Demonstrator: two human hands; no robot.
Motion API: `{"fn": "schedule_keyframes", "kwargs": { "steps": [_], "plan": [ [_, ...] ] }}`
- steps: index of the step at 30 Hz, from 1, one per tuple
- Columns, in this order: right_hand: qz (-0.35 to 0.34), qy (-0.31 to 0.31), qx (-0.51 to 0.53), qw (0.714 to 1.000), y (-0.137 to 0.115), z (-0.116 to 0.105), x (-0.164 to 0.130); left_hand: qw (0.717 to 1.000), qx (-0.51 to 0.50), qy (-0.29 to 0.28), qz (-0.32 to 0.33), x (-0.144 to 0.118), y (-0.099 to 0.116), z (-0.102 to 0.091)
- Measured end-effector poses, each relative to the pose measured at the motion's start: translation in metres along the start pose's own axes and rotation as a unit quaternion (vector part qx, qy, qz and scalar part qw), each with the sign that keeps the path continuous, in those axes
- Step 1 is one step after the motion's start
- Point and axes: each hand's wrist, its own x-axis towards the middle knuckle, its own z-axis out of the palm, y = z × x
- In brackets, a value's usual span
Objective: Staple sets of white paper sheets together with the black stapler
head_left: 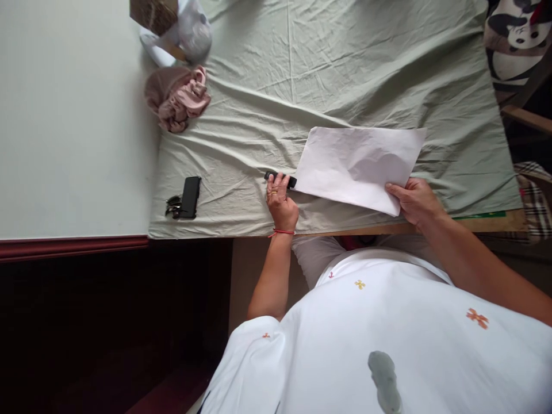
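White sheets of paper (pixel 353 164) lie at a slant near the front edge of the cloth-covered table. My right hand (pixel 419 201) pinches their lower right corner, thumb on top and the other fingers underneath. At the lower left corner is a small black stapler (pixel 291 181), its right end meeting the paper. My left hand (pixel 281 202) is closed over this stapler, with fingers across its top that hide part of it. Whether the paper's corner sits inside the stapler's jaws I cannot tell.
Left of my hands lie a black rectangular case (pixel 190 198) and a small dark metal object (pixel 173 207). Farther back are a crumpled pink cloth (pixel 179 99) and a white plastic bag (pixel 195 31). Wrinkled green cloth (pixel 259 86) covers the table; a wall (pixel 73 115) borders it left.
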Motion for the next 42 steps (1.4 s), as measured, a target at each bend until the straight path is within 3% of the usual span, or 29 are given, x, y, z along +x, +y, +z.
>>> {"fn": "schedule_keyframes", "kwargs": {
  "steps": [16, 22, 26, 30, 35, 42],
  "plan": [
    [0.002, 0.005, -0.002, 1.0, 0.004, 0.0, 0.004, 0.999, -0.003, -0.033, 0.003, -0.007, -0.007, 0.008],
    [-0.018, -0.017, -0.011, 1.0, 0.009, -0.006, 0.005, 0.998, -0.019, -0.056, 0.019, 0.001, -0.012, -0.003],
    [-0.037, -0.038, -0.032, 0.998, 0.01, -0.009, 0.003, 1.0, -0.008, -0.005, 0.015, -0.016, -0.013, -0.009],
    [-0.063, -0.049, -0.047, 0.996, 0.013, -0.01, 0.003, 0.997, 0.018, 0.064, -0.039, -0.04, -0.023, -0.006],
    [-0.111, -0.045, -0.087, 0.989, 0.021, -0.015, 0.004, 0.997, 0.021, 0.045, -0.067, -0.052, -0.034, 0.005],
    [-0.171, -0.036, -0.134, 0.975, 0.028, -0.023, 0.004, 0.995, 0.034, 0.067, -0.07, -0.052, -0.026, 0.015]
  ]
}}
